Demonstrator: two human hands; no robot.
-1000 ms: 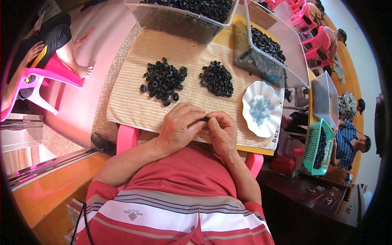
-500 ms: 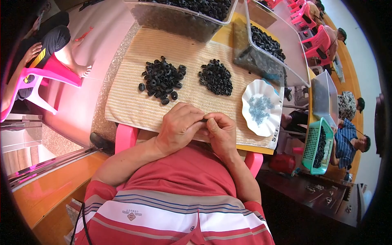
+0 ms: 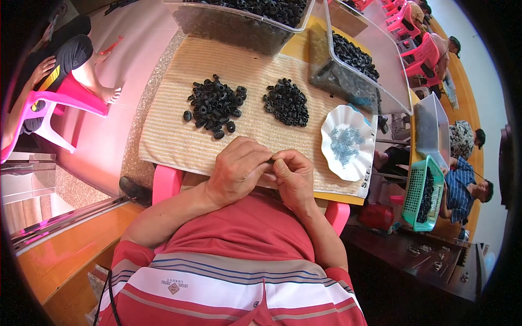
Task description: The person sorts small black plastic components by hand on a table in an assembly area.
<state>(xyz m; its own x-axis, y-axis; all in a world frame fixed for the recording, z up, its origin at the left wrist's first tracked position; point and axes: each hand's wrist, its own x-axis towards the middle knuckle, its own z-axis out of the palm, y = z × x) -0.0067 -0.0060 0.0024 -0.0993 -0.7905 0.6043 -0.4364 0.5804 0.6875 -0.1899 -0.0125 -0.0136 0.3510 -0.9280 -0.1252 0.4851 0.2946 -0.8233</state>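
Note:
My left hand (image 3: 236, 168) and my right hand (image 3: 293, 176) meet in front of my belly, at the near edge of the towel (image 3: 174, 125). Fingers of both are closed together at the tips. Between them a sliver of a small black part (image 3: 271, 161) shows; the rest of it is hidden. Beyond my left hand lies a loose heap of larger black ring-like parts (image 3: 212, 106). To its right is a tighter heap of smaller black parts (image 3: 286, 103). A white scalloped dish (image 3: 333, 163) with many tiny clear bluish pieces (image 3: 347, 144) stands to the right.
Two clear bins, one at the back (image 3: 239, 30) and one at the back right (image 3: 353, 76), hold more black parts. A green basket (image 3: 429, 190) is farther right. A person sits on a pink chair (image 3: 81, 98) at left; others sit along the far right.
Both hands stay joined in almost the same place, fingertips together. The heaps and the dish look unchanged; the whole view has shifted very slightly.

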